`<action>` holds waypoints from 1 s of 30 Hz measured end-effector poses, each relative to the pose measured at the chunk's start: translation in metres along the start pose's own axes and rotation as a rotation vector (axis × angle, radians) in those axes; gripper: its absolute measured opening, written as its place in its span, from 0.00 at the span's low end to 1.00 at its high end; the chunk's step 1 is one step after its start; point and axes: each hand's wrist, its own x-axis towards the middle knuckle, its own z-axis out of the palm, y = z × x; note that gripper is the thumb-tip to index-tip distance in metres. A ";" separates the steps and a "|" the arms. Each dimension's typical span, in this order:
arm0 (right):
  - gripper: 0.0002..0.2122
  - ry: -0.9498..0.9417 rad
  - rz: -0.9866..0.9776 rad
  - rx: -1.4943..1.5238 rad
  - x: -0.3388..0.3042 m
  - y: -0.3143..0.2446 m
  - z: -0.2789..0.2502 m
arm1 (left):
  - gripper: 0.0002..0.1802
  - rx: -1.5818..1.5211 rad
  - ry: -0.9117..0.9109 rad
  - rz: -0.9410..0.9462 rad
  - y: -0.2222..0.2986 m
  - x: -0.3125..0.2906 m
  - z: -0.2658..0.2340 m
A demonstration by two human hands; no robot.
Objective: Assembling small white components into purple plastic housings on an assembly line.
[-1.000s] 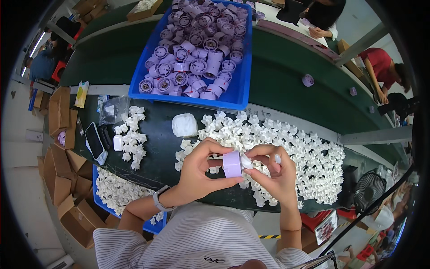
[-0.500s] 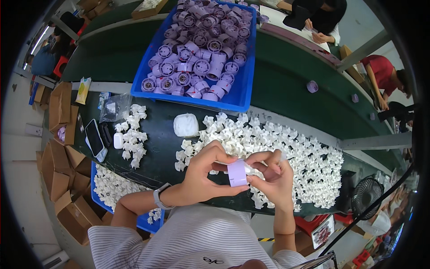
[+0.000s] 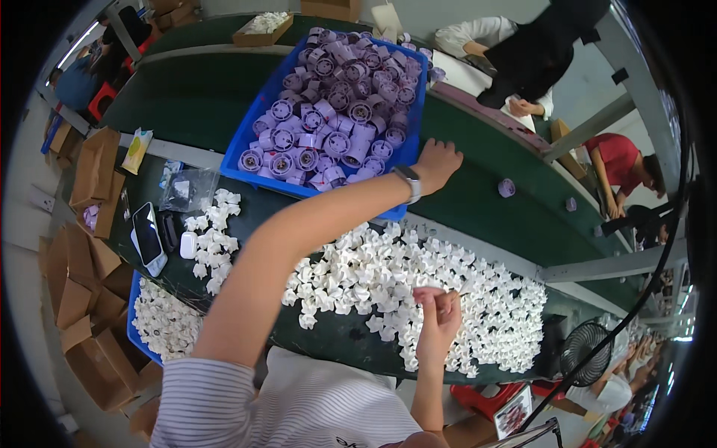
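Note:
My left arm stretches forward across the table, and my left hand (image 3: 439, 166) is over the green conveyor belt (image 3: 467, 198), just right of the blue bin (image 3: 409, 160). Its back faces up and its fingers curl down; whatever they hold, if anything, is hidden. My right hand (image 3: 439, 319) hovers above a spread of small white star-like pieces (image 3: 493, 313), thumb and fingers drawn together. What is between them I cannot make out. Lilac cylindrical parts (image 3: 336, 142) with spoked ends are heaped in the bin.
A phone (image 3: 148, 231), a white case (image 3: 189, 245) and a plastic bag (image 3: 190, 190) lie at left. Below them stands a tub of white pieces (image 3: 166, 321). Lilac parts (image 3: 506, 187) sit on the belt. A black fan (image 3: 586, 351) is at right; co-workers sit beyond the belt.
Both hands were together around a lilac ring near my chest. They have parted: my left hand has reached far forward to the belt, my right has stayed low. The ring is out of sight.

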 end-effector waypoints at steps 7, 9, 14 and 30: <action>0.14 0.037 0.045 0.014 -0.004 0.004 -0.005 | 0.13 0.251 0.116 -0.118 -0.029 0.018 0.034; 0.13 0.052 0.083 0.012 -0.003 0.006 -0.009 | 0.13 0.213 0.275 -0.033 -0.031 0.011 0.017; 0.11 0.034 0.090 0.041 -0.002 0.010 -0.011 | 0.17 -0.137 -0.162 -0.192 -0.077 -0.022 -0.040; 0.15 -0.154 0.214 0.136 -0.004 0.005 0.000 | 0.13 -0.001 -0.003 -0.315 -0.077 -0.065 0.001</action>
